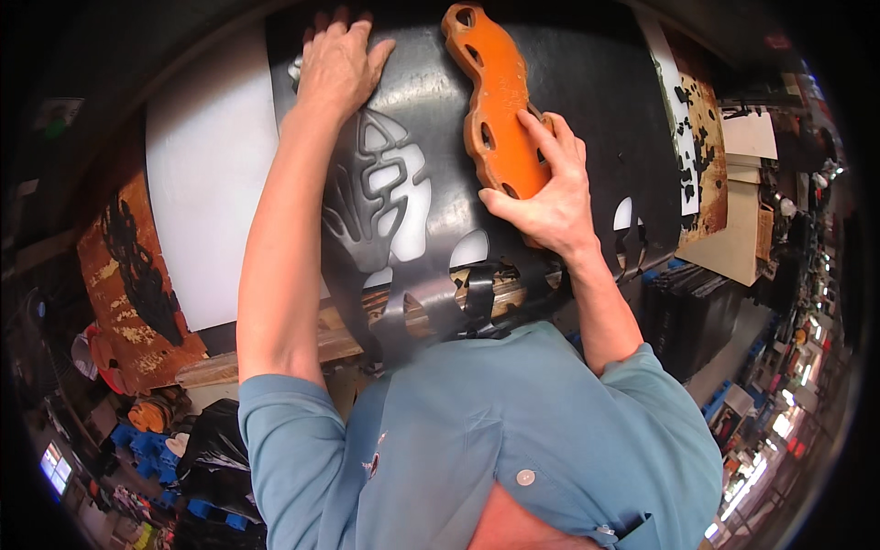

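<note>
Head view, cluttered workshop, dark cut-out sheet (550, 119), perhaps metal

The sheet (550, 101) is black with a dull grey sheen; its cut-out pattern (380, 197) of curved, leaf-like openings shows white through the gaps. The elongated block (495, 101) is orange, with darker oval holes along its length. The board (206, 192) behind the sheet is plain white. The panel (137, 275) at left is rust-brown with a black branching silhouette. The shirt (513, 422) is muted blue with a pale button.
</note>
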### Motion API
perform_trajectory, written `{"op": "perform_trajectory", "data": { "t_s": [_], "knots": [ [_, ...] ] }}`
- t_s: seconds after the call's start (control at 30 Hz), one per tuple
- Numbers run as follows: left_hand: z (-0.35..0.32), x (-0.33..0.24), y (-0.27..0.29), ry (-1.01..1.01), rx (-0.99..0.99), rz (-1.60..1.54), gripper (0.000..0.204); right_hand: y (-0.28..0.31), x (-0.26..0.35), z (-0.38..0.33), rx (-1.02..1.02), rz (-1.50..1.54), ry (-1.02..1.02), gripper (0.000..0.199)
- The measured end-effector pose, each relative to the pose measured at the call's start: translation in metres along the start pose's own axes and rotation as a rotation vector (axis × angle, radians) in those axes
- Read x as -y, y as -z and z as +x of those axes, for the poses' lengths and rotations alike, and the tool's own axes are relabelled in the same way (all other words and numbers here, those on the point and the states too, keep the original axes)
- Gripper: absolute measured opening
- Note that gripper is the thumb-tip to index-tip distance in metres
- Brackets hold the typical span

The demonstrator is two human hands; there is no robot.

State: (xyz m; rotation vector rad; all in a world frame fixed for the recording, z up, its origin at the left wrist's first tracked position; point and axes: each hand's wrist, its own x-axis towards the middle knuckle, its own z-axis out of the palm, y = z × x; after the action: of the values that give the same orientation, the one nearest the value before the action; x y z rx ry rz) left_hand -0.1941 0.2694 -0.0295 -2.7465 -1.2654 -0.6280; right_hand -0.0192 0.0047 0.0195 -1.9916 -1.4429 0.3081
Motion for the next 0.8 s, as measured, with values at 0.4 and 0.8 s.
{"op": "perform_trajectory", "data": {
  "t_s": [0.4, 0.8],
  "knots": [
    [-0.061, -0.059, 0.063, -0.193, -0.021, -0.659, 0.010, 0.003, -0.013, 0.005, 0.005, -0.081, 0.092, 0.097],
    [-0.151, -0.085, 0.063, -0.072, -0.094, -0.614, 0.017, -0.013, 0.007, 0.012, -0.055, -0.084, 0.152, 0.094]
  ]
}}
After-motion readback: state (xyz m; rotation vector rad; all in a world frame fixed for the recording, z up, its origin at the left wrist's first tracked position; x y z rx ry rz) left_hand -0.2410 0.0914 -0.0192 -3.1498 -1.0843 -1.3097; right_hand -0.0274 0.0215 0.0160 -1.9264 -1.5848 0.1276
